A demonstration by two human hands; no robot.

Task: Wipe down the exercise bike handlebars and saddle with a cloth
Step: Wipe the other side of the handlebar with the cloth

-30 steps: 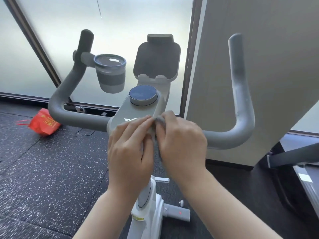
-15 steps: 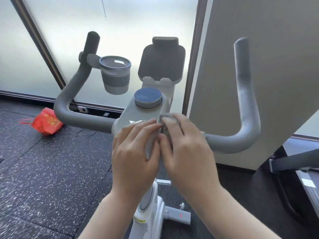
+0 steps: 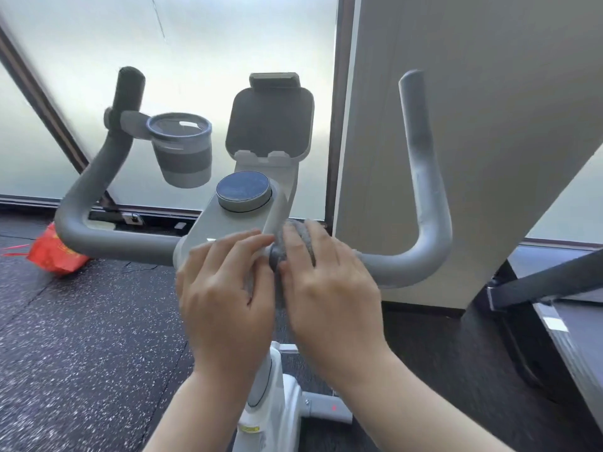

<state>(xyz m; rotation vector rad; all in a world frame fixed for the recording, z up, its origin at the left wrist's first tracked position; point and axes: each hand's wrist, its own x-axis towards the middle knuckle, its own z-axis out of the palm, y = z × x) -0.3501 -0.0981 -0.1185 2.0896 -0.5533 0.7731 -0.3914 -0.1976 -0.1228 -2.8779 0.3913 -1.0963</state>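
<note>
Small grey textured cloth (image 3: 295, 243) sits at frame centre, bunched btwn both hands against the right edge of the light grey console housing (image 3: 228, 226) of the white exercise bike (image 3: 277, 386), where the right side of the grey padded U-shaped handlebar (image 3: 421, 177) joins it. Left hand (image 3: 225, 288) lies w/ fingers fairly straight, tips on the console's lower edge and on the cloth; whether it grips the cloth can't be told, frame is motion-blurred. Right hand (image 3: 329, 288) lies over the cloth w/ fingers slightly bent, pressing it onto the bar; thumb hidden, so a real grip can't be confirmed either. Saddle not in view. Just above the hands: round dark blue display dial (image 3: 244, 190) on the console, and behind it a dark grey rounded tablet holder (image 3: 270, 122), upright. Upper left: grey ribbed cup holder (image 3: 181, 148) clipped to the left handlebar arm. Lower left to centre: black speckled rubber floor (image 3: 81, 337), w/ a red paper bag (image 3: 54, 252) lying at left edge under the bar. Behind: frosted glass window (image 3: 195, 44); right: beige wall panel (image 3: 489, 93).
</note>
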